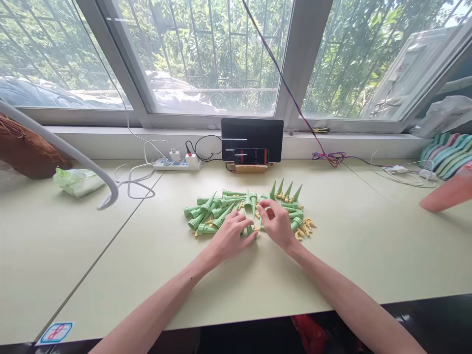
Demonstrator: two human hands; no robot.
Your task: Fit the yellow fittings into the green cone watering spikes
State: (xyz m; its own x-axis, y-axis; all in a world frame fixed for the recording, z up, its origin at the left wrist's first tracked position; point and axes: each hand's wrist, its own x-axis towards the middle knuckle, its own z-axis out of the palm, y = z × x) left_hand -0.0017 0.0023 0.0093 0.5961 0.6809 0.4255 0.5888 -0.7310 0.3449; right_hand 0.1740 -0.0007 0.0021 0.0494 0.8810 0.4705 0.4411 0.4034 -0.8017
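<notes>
A heap of green plastic cones with ribbed collars [199,220] lies on the table, mixed with small yellow pegs [306,229]. My left hand [233,232] is at the near edge of the heap, its thumb and fingers closed around a green cone [250,229] that they partly hide. Just to the right, my right hand [277,222] bends over the heap in a pinch. A small yellow peg [256,205] shows at its fingertips. Several green cones [280,187] stand point up behind the right hand, with yellow pegs at their bases.
Behind the heap, a phone [254,156] leans against a dark tablet [252,130]. A power strip [177,163] with cables and a white curved rod [73,140] are on the left. Bundled wires [332,158] and a pink object [448,191] lie to the right.
</notes>
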